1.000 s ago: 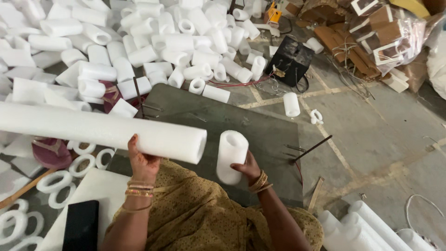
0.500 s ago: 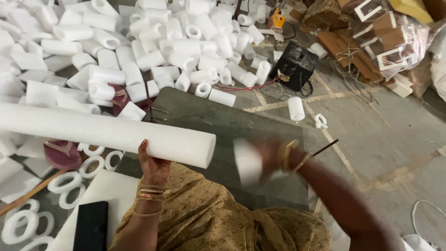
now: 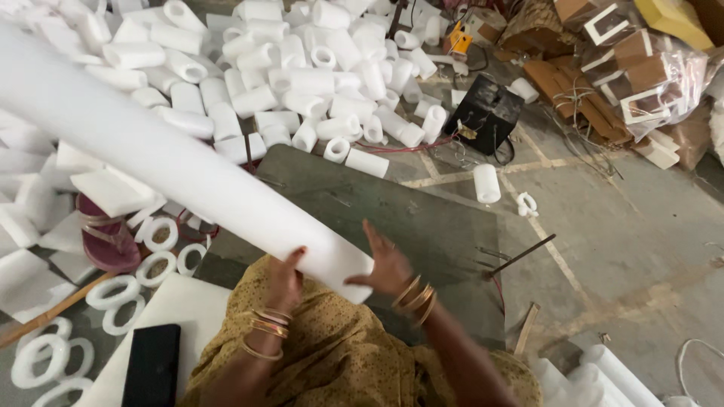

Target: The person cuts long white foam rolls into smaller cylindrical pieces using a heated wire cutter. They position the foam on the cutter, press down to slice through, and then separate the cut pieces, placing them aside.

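Note:
A long white foam tube slants from the upper left down to my lap. My left hand grips it from below, close to its near end. My right hand presses on that near end from the right, with its fingers spread against the foam. Both wrists wear gold bangles. The tube hangs above a dark green board that lies on the floor in front of me.
A heap of short white foam cylinders fills the far floor, beside a black box with wires. Foam rings, a maroon sandal and a black phone lie at my left. A thin metal rod and white tubes lie at my right.
My right hand swung right with a short foam piece, let it go, and came back to the long tube's end. The tube has tilted, its far end now higher.

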Tool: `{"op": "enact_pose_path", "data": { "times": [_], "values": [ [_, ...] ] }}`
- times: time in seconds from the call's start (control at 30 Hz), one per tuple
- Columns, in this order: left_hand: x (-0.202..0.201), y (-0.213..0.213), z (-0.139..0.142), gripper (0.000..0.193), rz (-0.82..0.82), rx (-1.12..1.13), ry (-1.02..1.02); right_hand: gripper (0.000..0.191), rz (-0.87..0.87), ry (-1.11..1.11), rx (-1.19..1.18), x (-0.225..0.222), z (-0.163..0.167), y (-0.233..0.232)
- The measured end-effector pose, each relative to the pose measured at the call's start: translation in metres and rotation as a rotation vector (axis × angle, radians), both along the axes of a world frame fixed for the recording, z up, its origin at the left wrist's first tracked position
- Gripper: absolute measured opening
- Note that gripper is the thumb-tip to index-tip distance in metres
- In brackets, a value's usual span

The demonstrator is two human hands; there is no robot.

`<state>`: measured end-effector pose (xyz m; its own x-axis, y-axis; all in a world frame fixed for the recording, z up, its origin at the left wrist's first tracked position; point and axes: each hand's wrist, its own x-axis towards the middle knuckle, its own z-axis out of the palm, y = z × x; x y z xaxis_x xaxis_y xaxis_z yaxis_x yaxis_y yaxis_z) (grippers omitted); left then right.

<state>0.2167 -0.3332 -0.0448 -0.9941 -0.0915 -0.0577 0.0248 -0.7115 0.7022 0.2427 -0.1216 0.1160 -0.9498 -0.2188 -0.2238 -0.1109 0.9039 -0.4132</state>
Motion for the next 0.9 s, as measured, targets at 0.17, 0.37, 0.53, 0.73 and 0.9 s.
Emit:
{"op": "enact_pose_path", "data": {
  "times": [0.17,0.37,0.53,0.73,0.9],
  "values": [
    [0.013,0.059,0.035,0.051,-0.122,-0.201,0.131,0.138,-0.118,0.401,-0.064,0.016,-0.104,0.003],
    [0.002,0.096,0.088,0.069,-0.288,-0.502,0.244,0.119,-0.383,0.549,-0.621,0.023,-0.163,0.03],
    [-0.027,0.138,0.139,0.086,-0.3,-0.679,0.529,0.114,-0.524,0.701,-0.705,0.019,-0.188,0.051],
    [-0.046,0.185,0.156,0.09,-0.546,-0.85,0.581,0.112,-0.968,0.514,-1.399,-0.015,-0.188,0.081],
    [-0.059,0.223,0.135,0.095,-0.597,-0.839,0.583,0.102,-1.033,0.634,-0.626,-0.019,-0.195,0.106]
  ]
}}
